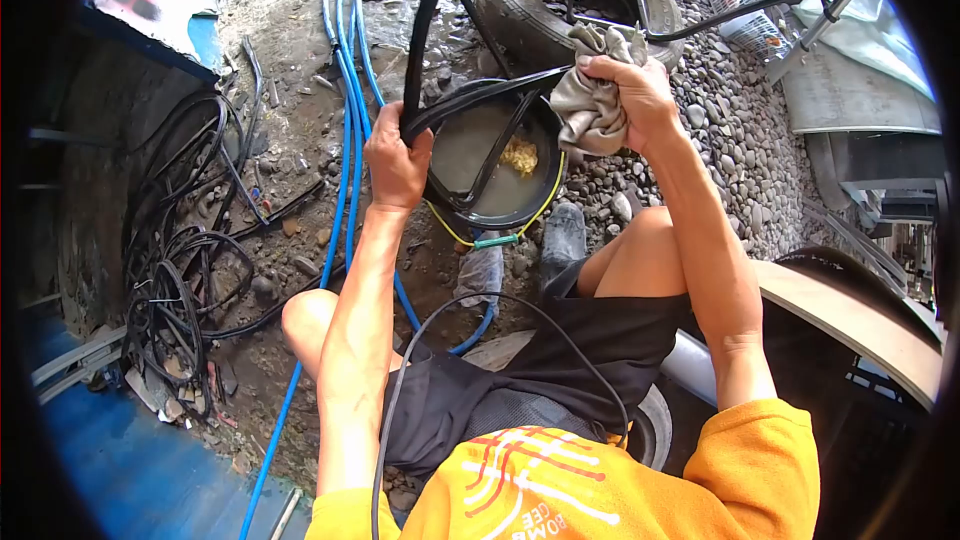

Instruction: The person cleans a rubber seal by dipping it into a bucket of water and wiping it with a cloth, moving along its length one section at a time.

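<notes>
A long, flat black inner tube (462, 105) is pinched in my left hand (398, 165), left of the bucket. One length of it runs right toward the cloth, and a loop hangs down into the bucket. My right hand (645, 98) is closed around a crumpled grey-beige cloth (592, 105), which meets the tube at the bucket's upper right. Whether the cloth wraps the tube is hidden by its folds. Below, the black bucket (556, 165) holds murky water and a yellowish sponge-like lump (520, 156). Its yellow cord handle has a green grip (496, 241).
A tire (520, 5) lies on the gravel under a black metal frame (690, 0). Blue hoses (350, 130) run down the left, beside a tangle of black tubes or cables (180, 280). A white printed container (750, 20) stands upper right. A thin black cable (400, 370) crosses my lap.
</notes>
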The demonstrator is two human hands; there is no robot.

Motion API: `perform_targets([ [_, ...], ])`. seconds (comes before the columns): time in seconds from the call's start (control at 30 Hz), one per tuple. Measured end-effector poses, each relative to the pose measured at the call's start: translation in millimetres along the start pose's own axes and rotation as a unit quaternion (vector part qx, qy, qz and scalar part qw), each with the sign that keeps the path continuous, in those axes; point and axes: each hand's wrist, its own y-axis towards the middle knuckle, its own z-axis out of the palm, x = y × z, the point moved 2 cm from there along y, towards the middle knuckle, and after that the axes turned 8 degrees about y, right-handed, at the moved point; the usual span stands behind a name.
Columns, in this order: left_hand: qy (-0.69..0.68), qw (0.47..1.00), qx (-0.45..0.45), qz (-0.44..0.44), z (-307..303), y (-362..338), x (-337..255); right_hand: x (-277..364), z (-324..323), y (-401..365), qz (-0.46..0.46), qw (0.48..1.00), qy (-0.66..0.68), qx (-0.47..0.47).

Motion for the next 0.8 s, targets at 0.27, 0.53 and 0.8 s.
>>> perform_targets([
  [0.27, 0.074, 0.983, -0.038, 0.165, 16, -31, -24, 0, -30, -14, -0.060, 0.997, -0.010, -0.036],
  [0.53, 0.074, 0.982, -0.062, 0.163, 22, -32, -26, -1, -42, -15, 0.008, 0.992, 0.068, -0.103],
  [0.8, 0.082, 0.982, -0.079, 0.148, 25, -28, -13, -4, -47, -16, 0.069, 0.985, 0.127, -0.099],
])
